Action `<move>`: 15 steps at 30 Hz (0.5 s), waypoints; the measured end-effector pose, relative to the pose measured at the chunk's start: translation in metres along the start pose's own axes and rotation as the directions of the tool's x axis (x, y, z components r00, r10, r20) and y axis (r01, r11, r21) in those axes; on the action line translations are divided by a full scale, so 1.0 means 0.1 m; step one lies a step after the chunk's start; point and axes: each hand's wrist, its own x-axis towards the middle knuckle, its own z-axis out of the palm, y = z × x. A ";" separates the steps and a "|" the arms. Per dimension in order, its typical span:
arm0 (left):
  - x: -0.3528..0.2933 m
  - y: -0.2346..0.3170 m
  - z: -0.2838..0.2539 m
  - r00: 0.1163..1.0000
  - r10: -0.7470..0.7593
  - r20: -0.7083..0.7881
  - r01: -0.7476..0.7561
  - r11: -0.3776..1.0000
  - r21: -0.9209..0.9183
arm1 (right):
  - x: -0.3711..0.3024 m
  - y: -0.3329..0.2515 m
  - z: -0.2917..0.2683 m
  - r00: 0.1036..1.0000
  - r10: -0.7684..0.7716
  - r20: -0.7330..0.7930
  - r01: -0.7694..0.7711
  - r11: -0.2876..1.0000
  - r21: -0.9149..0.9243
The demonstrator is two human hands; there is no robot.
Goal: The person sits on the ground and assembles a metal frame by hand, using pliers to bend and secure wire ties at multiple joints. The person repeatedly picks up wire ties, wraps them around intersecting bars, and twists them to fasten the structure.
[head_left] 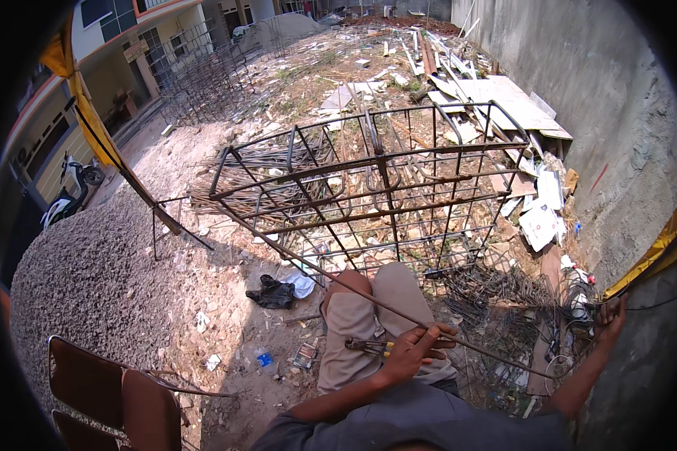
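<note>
My left hand [414,352] is closed over my lap, wrapped round a pair of pincers [365,345] with yellow on the handles. A long thin steel rod [323,272] slants past its fingers, from the cage's left end down to the lower right; whether they also grip it I cannot tell. Beyond my knees stands a rebar cage [384,161] of dark bars and bent stirrups. Out to the right, my right hand [611,322] is raised beside the wall with bent fingers, close to a dark cable [658,304]. What it pinches, if anything, is too small to make out.
Tangled wire and thin bars [496,289] lie right of my knees. A grey wall [617,135] bounds the right, with scrap boards [504,101] along it. Left are a gravel heap [90,278], a brown chair [150,410] and a yellow tarp [90,113]. Bundled rods [256,180] lie behind the cage.
</note>
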 end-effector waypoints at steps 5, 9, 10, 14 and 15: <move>0.19 -0.48 0.37 0.924 -0.195 0.330 0.180 0.981 0.077 | -0.39 -0.41 -1.26 0.951 -0.085 -0.298 0.047 0.990 -0.132; 0.39 -0.59 0.58 0.886 -0.247 0.393 0.246 0.968 0.054 | -0.73 -0.78 -2.03 0.938 -0.072 -0.340 -0.014 0.969 -0.245; 0.45 -0.60 0.59 0.886 -0.242 0.396 0.242 0.969 0.050 | -0.81 -0.82 -2.11 0.925 -0.063 -0.376 -0.045 0.961 -0.273; 0.70 -0.62 0.50 0.943 -0.199 0.266 0.185 0.980 0.078 | -0.96 -0.60 -2.22 0.881 -0.048 -0.471 -0.122 0.938 -0.324; 0.77 -0.60 0.41 0.962 -0.164 0.219 0.156 0.986 0.051 | -0.96 -0.45 -2.13 0.886 -0.002 -0.463 -0.139 0.953 -0.270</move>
